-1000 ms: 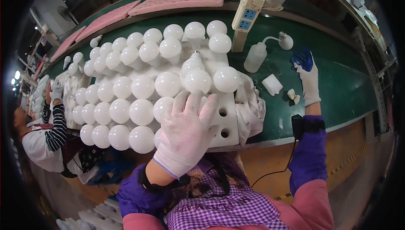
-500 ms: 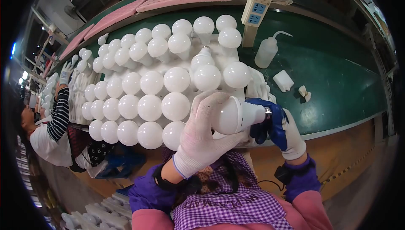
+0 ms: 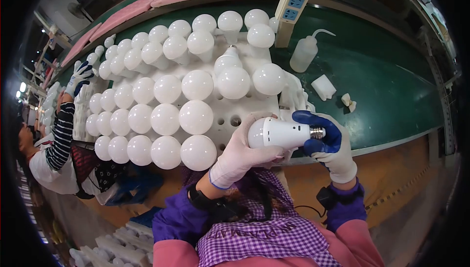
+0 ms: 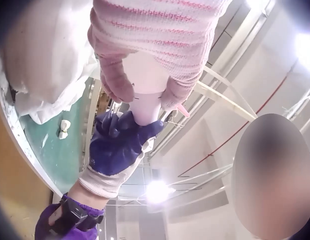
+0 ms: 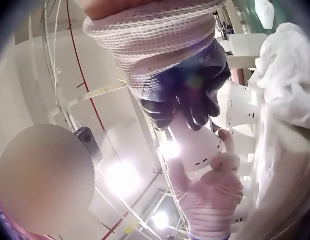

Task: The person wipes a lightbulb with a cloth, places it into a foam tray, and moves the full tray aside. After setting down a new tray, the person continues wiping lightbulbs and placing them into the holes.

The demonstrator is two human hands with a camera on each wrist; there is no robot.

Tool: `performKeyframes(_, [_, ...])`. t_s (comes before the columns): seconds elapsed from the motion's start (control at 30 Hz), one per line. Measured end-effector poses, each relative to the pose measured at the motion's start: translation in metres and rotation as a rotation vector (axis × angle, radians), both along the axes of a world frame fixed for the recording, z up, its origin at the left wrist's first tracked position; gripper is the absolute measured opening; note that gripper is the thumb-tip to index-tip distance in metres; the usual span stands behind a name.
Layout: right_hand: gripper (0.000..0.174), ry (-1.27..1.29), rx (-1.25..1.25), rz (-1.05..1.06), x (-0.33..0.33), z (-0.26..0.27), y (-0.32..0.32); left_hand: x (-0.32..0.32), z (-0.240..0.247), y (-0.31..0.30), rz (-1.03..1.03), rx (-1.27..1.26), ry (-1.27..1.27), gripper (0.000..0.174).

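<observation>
Above the near right end of the white tray (image 3: 259, 104), the left hand (image 3: 237, 157) cups the LED bulb (image 3: 286, 133) and the right hand (image 3: 338, 152) pinches its screw base (image 3: 318, 133), apparently a base-handling step, the next move needing steady, aligned grips.

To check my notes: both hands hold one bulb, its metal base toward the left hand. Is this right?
No: in the head view, the metal base points toward the right hand, not the left hand; both hold the bulb.

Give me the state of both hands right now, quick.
Left hand: closed, holding the white bulb by its round end.
Right hand: closed, gripping the same bulb near its metal screw base.
</observation>
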State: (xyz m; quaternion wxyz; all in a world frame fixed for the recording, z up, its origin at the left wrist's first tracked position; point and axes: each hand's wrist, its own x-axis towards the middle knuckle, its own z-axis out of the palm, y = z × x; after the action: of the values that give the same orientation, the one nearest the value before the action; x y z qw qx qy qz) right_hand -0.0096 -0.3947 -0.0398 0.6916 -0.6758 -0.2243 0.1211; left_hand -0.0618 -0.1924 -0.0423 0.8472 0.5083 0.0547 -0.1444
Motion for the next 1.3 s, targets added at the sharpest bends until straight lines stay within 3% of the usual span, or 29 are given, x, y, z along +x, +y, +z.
performKeyframes(0.03, [0.069, -0.001, -0.040, 0.029, 0.001, 0.001, -0.003, 0.001, -0.004, 0.003, -0.005, -0.004, 0.000, 0.071])
performKeyframes(0.1, [0.067, -0.036, -0.084, 0.047, 0.003, 0.003, -0.006, 0.004, -0.017, 0.008, -0.163, -0.293, 0.049, 0.060])
performKeyframes(0.2, [0.066, -0.046, -0.104, 0.065, 0.004, 0.002, -0.006, 0.000, -0.017, 0.005, -0.169, -0.395, 0.188, 0.058])
performKeyframes(0.27, [0.067, -0.027, -0.086, 0.058, 0.003, -0.001, -0.002, 0.000, -0.020, 0.000, -0.162, -0.394, 0.159, 0.060])
performKeyframes(0.33, [0.068, -0.133, -0.016, -0.153, -0.002, -0.004, 0.009, 0.001, -0.022, -0.008, -0.160, -0.395, 0.135, 0.061])
performKeyframes(0.4, [0.072, -0.239, -0.119, -0.197, -0.005, -0.006, 0.012, 0.002, -0.023, -0.014, -0.076, -0.272, 0.039, 0.063])
performKeyframes(0.47, [0.067, -0.095, -0.055, -0.265, -0.008, -0.012, 0.015, 0.000, -0.020, -0.017, -0.041, -0.288, 0.057, 0.064])
performKeyframes(0.5, [0.052, -0.126, -0.034, -0.267, -0.010, -0.011, 0.016, 0.000, -0.019, -0.018, -0.002, -0.303, 0.073, 0.065])
performKeyframes(0.6, [0.040, -0.066, 0.016, -0.246, -0.008, -0.011, 0.008, 0.000, -0.022, -0.021, -0.019, -0.330, 0.080, 0.066])
performKeyframes(0.63, [0.036, 0.093, -0.029, -0.214, -0.009, -0.004, 0.007, -0.001, -0.024, -0.022, -0.020, -0.330, 0.084, 0.066])
performKeyframes(0.73, [0.035, -0.002, -0.009, -0.197, -0.004, -0.009, 0.005, -0.001, -0.026, -0.023, 0.003, -0.354, 0.115, 0.070])
performKeyframes(0.97, [0.036, 0.012, 0.113, -0.244, -0.002, -0.013, 0.012, -0.004, -0.021, -0.026, 0.094, -0.056, -0.057, 0.077])
performKeyframes(1.03, [0.037, 0.089, 0.077, -0.186, -0.001, -0.013, 0.006, -0.005, -0.022, -0.021, 0.061, 0.055, -0.082, 0.077])
performKeyframes(1.1, [0.038, 0.038, -0.008, -0.126, 0.006, -0.019, -0.001, -0.003, -0.033, -0.018, 0.045, 0.384, -0.206, 0.076])
performKeyframes(1.13, [0.040, -0.011, -0.099, -0.075, 0.012, -0.023, -0.011, -0.003, -0.032, -0.019, 0.017, 0.367, -0.222, 0.076])
performKeyframes(1.17, [0.042, -0.137, -0.201, -0.230, 0.018, -0.032, -0.021, -0.006, -0.030, -0.017, 0.074, 0.276, -0.122, 0.075])
performKeyframes(1.27, [0.042, -0.157, -0.248, -0.823, 0.050, -0.054, -0.061, -0.014, -0.029, -0.005, 0.151, 0.125, 0.039, 0.074])
performKeyframes(1.3, [0.042, -0.312, -0.536, -0.930, 0.063, -0.060, -0.079, -0.015, -0.030, -0.001, 0.184, 0.075, 0.102, 0.074])
